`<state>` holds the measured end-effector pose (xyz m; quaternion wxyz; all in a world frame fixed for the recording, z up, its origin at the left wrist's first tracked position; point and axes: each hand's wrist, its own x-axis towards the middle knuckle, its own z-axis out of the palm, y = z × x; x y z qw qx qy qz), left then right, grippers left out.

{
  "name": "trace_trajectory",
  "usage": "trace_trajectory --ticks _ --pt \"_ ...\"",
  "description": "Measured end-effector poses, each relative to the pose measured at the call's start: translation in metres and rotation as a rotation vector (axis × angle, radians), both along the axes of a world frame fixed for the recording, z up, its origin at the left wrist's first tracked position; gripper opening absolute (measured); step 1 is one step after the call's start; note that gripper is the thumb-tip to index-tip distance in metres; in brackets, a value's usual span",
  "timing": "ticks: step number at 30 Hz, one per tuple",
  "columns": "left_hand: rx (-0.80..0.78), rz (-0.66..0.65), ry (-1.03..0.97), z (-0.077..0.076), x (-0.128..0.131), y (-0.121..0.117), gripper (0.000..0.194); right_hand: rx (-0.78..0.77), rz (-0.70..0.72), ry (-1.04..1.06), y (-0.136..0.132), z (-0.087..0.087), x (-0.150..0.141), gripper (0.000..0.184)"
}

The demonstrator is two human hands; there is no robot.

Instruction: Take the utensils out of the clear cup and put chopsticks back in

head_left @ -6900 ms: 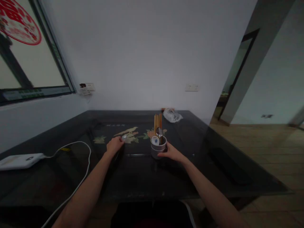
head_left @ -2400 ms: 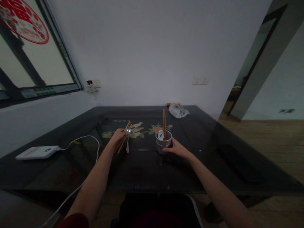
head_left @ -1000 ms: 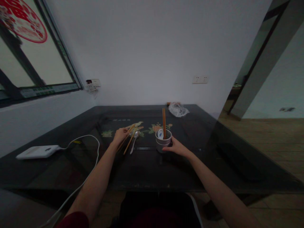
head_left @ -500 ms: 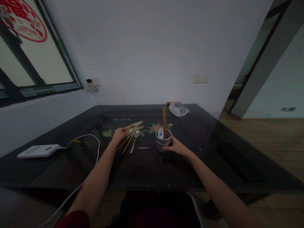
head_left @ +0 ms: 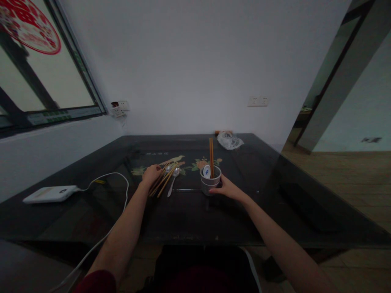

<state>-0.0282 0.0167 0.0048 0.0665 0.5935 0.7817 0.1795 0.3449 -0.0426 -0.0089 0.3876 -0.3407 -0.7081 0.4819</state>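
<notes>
My left hand (head_left: 151, 175) is at the left side of a small bunch of wooden chopsticks (head_left: 164, 182), its fingers bent and closed on the upper part of them. Two metal spoons lie there too: one spoon (head_left: 175, 173) is to the right of the chopsticks, and the bowl of another (head_left: 168, 168) shows between them. My right hand (head_left: 227, 188) curls around the right side of a grey cup (head_left: 208, 186) standing on the table. Upright in the cup are brown chopsticks (head_left: 211, 156) and a white rounded piece with a blue mark (head_left: 207, 171).
The dark glossy table (head_left: 189, 219) carries a floral print. A white device (head_left: 50, 194) with a white cable (head_left: 126, 189) lies at left. At the back is a crumpled clear plastic bag (head_left: 229, 140). A dark flat object (head_left: 305, 205) rests at right.
My left fingers have shifted slightly, and more of the chopsticks beside them shows. My right hand and the cup stay in place.
</notes>
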Motion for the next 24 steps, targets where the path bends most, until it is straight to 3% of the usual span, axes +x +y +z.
trace_trajectory --ticks 6,13,17,24 --pt "0.066 -0.014 -0.032 0.005 0.004 -0.004 0.028 0.014 -0.006 -0.013 0.001 0.000 0.000 0.089" --pt "0.429 -0.208 -0.168 0.022 0.021 -0.005 0.025 0.006 -0.012 -0.007 -0.001 0.001 -0.001 0.090" --pt "0.517 -0.341 -0.302 0.029 0.048 -0.011 0.024 0.035 -0.018 -0.018 0.001 0.000 -0.001 0.089" --pt "0.425 -0.635 -0.528 0.039 0.111 -0.031 0.026 0.039 -0.012 0.004 0.002 -0.003 -0.001 0.090"
